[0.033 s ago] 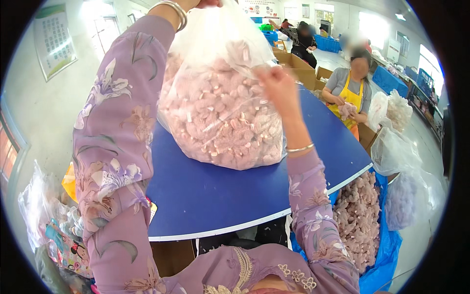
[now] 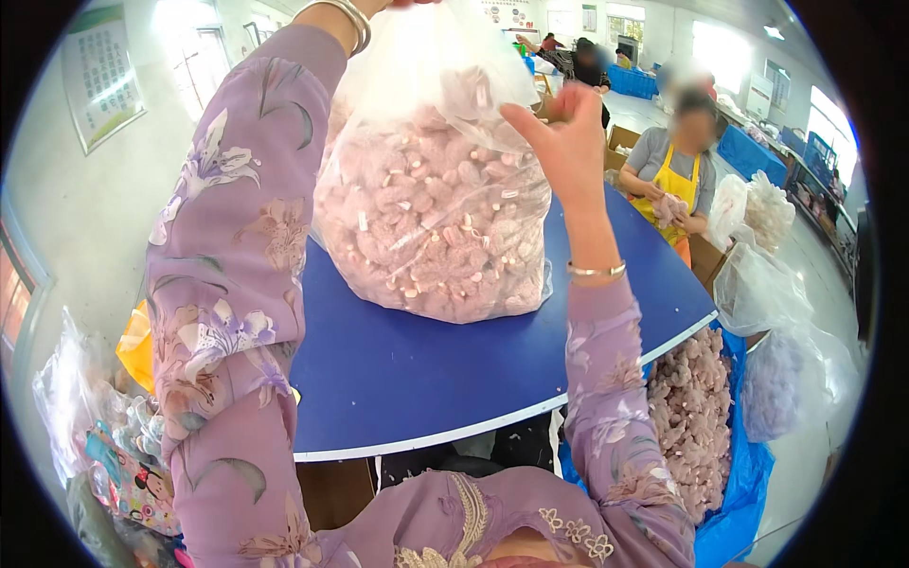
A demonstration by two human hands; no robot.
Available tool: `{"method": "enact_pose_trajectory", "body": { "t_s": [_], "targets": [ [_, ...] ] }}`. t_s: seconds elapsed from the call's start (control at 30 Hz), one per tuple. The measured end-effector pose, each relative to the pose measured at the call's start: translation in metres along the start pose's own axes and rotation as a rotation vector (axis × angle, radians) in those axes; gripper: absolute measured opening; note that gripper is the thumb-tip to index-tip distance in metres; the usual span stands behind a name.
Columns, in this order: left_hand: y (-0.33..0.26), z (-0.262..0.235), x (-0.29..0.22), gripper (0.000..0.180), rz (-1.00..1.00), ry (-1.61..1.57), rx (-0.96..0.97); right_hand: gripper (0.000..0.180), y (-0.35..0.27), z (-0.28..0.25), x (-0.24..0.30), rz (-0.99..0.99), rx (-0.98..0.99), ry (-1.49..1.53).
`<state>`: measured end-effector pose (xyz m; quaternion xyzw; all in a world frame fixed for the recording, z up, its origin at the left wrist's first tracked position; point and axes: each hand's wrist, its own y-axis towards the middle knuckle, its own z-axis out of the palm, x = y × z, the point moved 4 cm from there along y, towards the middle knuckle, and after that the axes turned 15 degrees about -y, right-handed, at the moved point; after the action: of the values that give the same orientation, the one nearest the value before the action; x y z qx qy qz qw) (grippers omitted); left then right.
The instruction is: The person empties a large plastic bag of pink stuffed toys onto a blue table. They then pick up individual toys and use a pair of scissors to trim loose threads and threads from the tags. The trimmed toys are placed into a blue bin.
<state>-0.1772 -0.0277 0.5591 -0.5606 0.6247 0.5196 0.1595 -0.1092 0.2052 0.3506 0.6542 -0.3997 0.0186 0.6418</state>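
A white-walled [image 2: 90,222] workroom spreads out behind a blue table [image 2: 407,388] with a pale edge. From my end of the link I find the left hand [image 2: 402,3] at the upper rim of my view, at the top of a clear plastic bag [image 2: 431,222]. Most of that hand is cut off, so I cannot tell how its fingers are closed. The right hand [image 2: 573,142] I read better: raised beside the bag's right edge, thumb spread away from the curled fingers. Whether the thumb touches the plastic, I cannot make out.

The bag bulges with pink fluffy pieces [image 2: 445,227] and sits upright at the table's middle, its top drawn upward. Farther out to my right, a heap of similar pieces [image 2: 689,417] lies in a blue liner [image 2: 748,478] below the table edge, near some clear sacks [image 2: 781,293]. Across the table, I see a co-worker in a yellow apron [image 2: 674,178] handling a pink piece [image 2: 670,210]. A poster [image 2: 102,76] hangs at upper left.
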Motion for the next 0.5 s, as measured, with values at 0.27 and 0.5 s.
{"method": "enact_pose_trajectory", "body": {
  "t_s": [0.27, 0.5],
  "targets": [
    [-0.059, 0.003, -0.074, 0.044, 0.371, 0.066, 0.177, 0.048, 0.128, -0.037, -0.029, 0.074, 0.116, -0.200],
    [-0.032, -0.107, 0.060, 0.091, 0.495, 0.829, 0.218, 0.030, 0.222, -0.088, -0.002, -0.043, -0.020, -0.040]
  ]
}}
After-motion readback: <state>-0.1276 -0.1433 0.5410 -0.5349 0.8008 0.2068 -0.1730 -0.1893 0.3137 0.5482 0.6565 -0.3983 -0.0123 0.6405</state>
